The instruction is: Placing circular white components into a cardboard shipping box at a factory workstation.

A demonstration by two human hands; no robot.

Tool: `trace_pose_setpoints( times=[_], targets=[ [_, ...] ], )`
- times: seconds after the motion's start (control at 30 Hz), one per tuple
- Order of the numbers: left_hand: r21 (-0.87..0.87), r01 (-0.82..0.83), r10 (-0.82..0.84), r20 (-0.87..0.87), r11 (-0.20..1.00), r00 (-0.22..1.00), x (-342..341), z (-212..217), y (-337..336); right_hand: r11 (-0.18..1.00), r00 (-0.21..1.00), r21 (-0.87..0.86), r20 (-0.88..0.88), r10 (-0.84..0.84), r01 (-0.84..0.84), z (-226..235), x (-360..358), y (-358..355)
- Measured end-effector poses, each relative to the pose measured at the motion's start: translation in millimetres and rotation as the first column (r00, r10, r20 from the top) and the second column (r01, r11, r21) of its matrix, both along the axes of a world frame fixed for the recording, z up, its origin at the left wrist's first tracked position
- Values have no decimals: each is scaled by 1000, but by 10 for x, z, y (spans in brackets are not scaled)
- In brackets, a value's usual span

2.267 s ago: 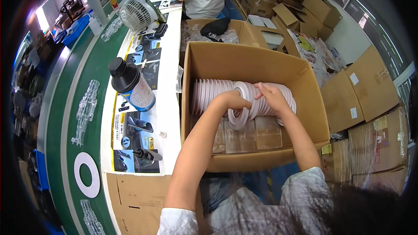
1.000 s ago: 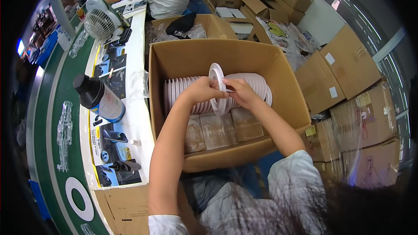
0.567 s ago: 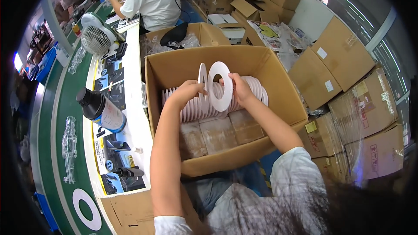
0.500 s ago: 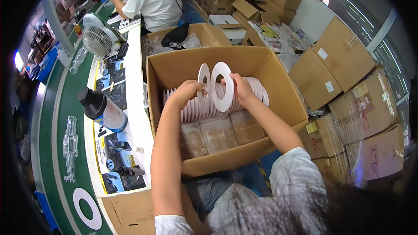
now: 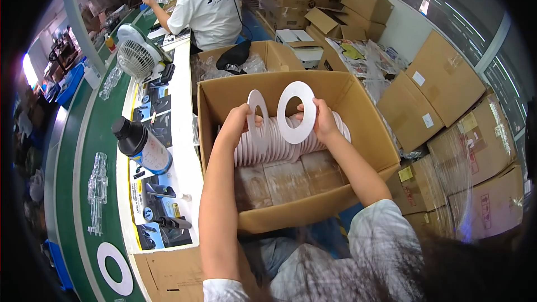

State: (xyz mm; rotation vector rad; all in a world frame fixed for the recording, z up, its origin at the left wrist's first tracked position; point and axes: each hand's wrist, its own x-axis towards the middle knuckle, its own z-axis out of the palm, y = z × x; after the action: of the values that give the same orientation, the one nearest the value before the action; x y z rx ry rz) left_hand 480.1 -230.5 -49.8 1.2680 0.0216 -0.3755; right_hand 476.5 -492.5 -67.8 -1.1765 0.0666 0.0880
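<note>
I see two flat white rings up, one per hand: the right hand (image 5: pixel 323 124) pinches the right ring (image 5: pixel 296 136) by its near edge, its broad face toward my camera, while the left hand (image 5: pixel 238 118) grips the left ring (image 5: pixel 258 140), turned nearly edge-on. The rings stand apart, between the hands; whether the left one touches the row of rings (image 5: pixel 279 144) below the hands, I can't tell. Nearer me than that row lie brown packages (image 5: pixel 285 180), and a cardboard box (image 5: pixel 313 208) surrounds it all. Left of the left hand I have the tabletop (image 5: pixel 183 100) with a dark-capped bottle (image 5: pixel 144 150) and, farther off, a fan (image 5: pixel 136 56). Past it, a green conveyor belt (image 5: pixel 84 190) carries another white ring (image 5: pixel 107 248) and a clear plastic piece (image 5: pixel 98 190). Beyond both hands, a co-worker (image 5: pixel 211 11) sits; cartons (image 5: pixel 447 86) stand right of the right hand.
</note>
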Motion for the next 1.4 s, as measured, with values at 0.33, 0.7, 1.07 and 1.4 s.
trace_pose_setpoints(
  times=[0.33,0.7,1.07,1.4],
  targets=[
    [185,-329,273,275,926,922,-51,127,43,997,992,76,127,14,-23,62,1,-149],
    [276,-372,286,307,886,908,-51,88,56,967,950,-250,290,117,-43,192,-187,2],
    [785,-164,-90,270,598,959,-154,-23,-89,595,856,-642,489,-168,483,210,-80,-244],
    [948,-1,-316,108,320,943,-84,-176,-211,38,766,-907,375,522,419,18,-280,93]
  ],
)
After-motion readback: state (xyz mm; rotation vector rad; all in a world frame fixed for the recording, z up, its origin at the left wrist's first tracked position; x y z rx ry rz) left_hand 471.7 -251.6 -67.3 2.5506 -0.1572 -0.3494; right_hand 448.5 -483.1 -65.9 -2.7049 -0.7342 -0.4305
